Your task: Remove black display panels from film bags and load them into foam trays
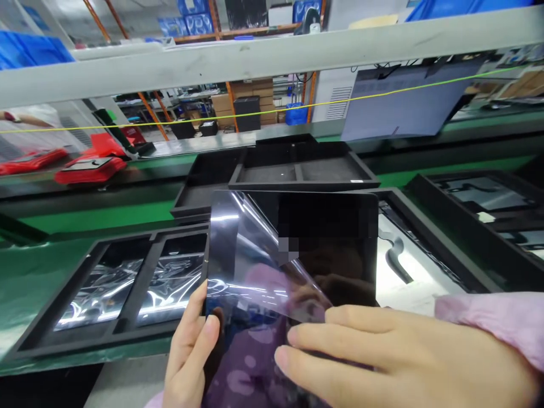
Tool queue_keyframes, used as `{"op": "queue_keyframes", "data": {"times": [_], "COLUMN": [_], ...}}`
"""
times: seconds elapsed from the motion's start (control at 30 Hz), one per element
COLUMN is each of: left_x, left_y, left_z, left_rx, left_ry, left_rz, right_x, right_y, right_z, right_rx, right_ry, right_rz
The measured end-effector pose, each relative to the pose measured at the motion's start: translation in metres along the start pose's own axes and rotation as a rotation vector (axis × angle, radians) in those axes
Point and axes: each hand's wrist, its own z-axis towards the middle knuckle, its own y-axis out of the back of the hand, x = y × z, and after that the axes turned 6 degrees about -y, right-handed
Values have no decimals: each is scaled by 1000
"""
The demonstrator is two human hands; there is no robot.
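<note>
A glossy black screen panel [348, 266] is tilted up in front of me. A clear protective film [259, 243] covers its left and lower part, with a diagonal edge and bright creases running down from the top left. My left hand [187, 354] grips the panel by its left edge, thumb on the front. My right hand [391, 351] lies with its fingers stretched out over the lower right of the panel, fingertips touching the film-covered face near the film's diagonal edge. The right thumb is hidden. Under the film, pale patches show at the bottom left.
Left on the green bench [25, 294] lies a black tray [121, 326] with two film-wrapped panels. Stacked black trays [297, 184] stand behind. More trays [429, 187] with panels are at the right. Beyond are red packets [91, 170], a monitor [403, 102] and a white crossbar [255, 62].
</note>
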Motion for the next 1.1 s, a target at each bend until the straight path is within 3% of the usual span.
{"op": "queue_keyframes", "data": {"times": [0.1,0.17,0.37,0.57,0.67,0.83,1.1], "left_x": [0,-3,-15,-7,-8,-15,-6], "left_y": [0,-6,-28,-25,-24,-32,-35], "left_z": [0,2,16,21,22,22,19], "left_rx": [0,2,52,-31,-27,-142,-53], "left_ry": [16,15,-24,10,24,-146,-194], "left_rz": [-9,-21,-33,24,90,323,87], "right_x": [-8,-18,-53,-83,-89,-93,-104], "right_y": [4,8,12,6,1,-4,-10], "right_z": [7,18,42,40,37,35,33], "right_rx": [109,112,-17,-170,-189,-162,-150], "right_ry": [-9,-42,-141,-197,-226,-258,-225], "right_rz": [-16,-7,82,154,204,253,274]}}
